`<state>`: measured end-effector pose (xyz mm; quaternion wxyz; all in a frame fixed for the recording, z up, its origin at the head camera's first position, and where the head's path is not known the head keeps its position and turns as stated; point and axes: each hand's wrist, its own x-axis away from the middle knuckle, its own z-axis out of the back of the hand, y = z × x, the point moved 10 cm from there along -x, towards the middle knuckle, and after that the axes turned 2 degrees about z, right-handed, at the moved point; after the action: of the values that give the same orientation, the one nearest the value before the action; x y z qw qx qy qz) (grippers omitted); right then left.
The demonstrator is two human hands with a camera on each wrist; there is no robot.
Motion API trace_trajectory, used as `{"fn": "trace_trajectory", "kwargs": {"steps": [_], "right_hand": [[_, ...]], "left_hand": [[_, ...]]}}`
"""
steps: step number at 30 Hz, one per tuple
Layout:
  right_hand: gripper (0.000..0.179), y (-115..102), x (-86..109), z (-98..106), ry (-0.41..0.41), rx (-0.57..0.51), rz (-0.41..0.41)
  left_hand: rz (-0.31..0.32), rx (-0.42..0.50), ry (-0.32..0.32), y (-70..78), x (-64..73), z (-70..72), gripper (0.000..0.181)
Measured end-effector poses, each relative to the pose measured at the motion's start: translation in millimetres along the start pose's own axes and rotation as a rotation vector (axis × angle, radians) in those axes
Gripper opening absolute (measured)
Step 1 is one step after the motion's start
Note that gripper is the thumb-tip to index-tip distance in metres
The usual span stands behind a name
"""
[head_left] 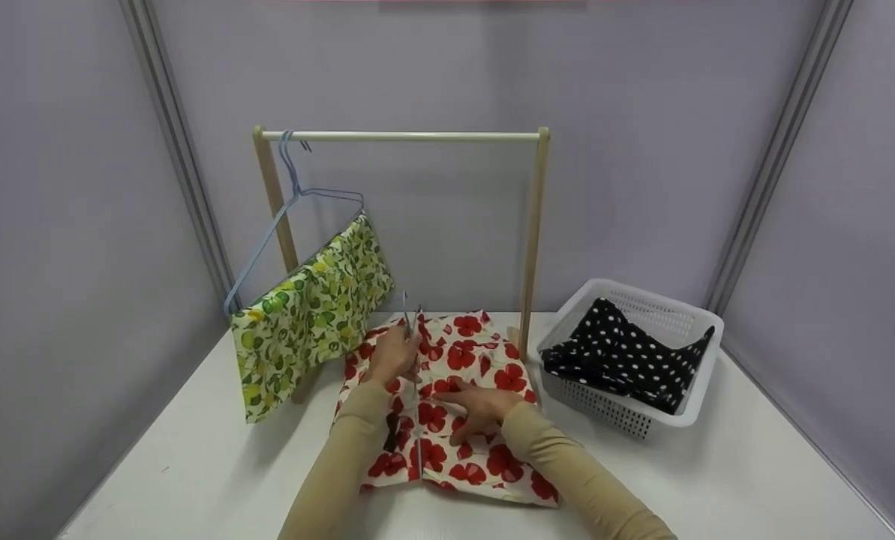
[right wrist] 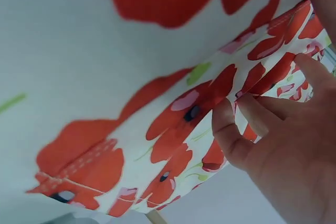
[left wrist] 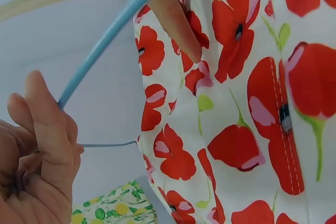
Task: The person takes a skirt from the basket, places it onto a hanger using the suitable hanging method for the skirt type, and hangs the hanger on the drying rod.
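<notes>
fingers of the left hand (left wrist: 42, 161) grip a hanger (left wrist: 113, 43) in the left wrist view, beside the poppy cloth (left wrist: 241, 108). in the right wrist view, fingers of the right hand (right wrist: 289, 129) are spread, tips touching the poppy cloth. in the head view, the poppy cloth reaches the far edge of the surface (head_left: 192, 472); a basket (head_left: 687, 417) stands by its far right corner.

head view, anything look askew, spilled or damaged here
Mildly: the blue hanger at the left end of the rail slants, its left tip well below its right, so the green-and-yellow cloth looks lopsided, though the camera angle may exaggerate that. The red-flowered cloth is rumpled. No spill or clear damage shows.
</notes>
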<state>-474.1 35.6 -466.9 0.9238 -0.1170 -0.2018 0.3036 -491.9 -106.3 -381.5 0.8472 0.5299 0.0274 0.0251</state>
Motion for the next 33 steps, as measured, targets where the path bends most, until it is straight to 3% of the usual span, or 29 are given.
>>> {"fn": "trace_trajectory", "kwargs": {"steps": [4, 8, 18, 24, 33], "right_hand": [[0.082, -3, 1.6, -4, -0.009, -0.006, -0.034], [0.080, -6, 3.1, -1, 0.015, -0.004, -0.048], [0.078, -7, 6.6, -1, 0.033, -0.023, -0.099], [0.077, -9, 8.3, -7, 0.023, -0.015, -0.109], [0.077, -3, 15.0, -12, 0.032, -0.047, -0.158]], "left_hand": [[-0.012, 0.009, -0.012, -1.3, 5.5, -1.2, 0.033], [-0.009, -0.029, 0.000, -1.8, 6.9, 4.6, 0.027], [-0.014, 0.012, 0.019, -5.2, 11.2, 16.1, 0.021], [-0.017, 0.036, 0.016, -8.3, 15.8, 15.5, 0.020], [0.004, -0.004, 0.033, -10.6, 17.1, 9.9, 0.022]]}}
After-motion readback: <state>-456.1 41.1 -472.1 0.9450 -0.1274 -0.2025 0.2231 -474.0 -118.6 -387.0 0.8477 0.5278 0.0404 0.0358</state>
